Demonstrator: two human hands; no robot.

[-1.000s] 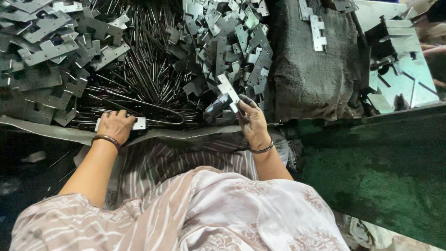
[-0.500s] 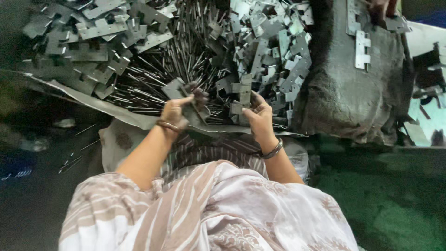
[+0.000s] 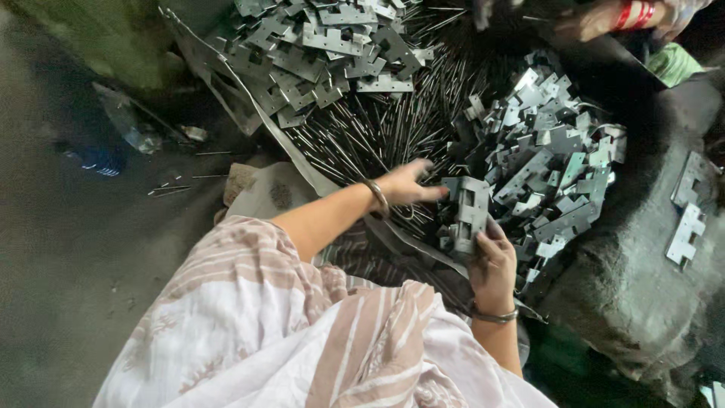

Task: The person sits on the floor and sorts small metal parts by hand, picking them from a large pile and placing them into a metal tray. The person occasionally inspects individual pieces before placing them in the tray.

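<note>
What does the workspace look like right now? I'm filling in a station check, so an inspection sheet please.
Surface: dark sheet spread under the heaps.
Job's things: stack of grey metal plates; heap of thin metal rods.
Clutter: loose plate piles upper left and right; two plates on a dark sack.
Grippers: right hand grips the plate stack; left hand is open, fingers out over the rods.
Cables: nothing seen.
Surroundings: another person's hand with red bangles; dim floor.
</note>
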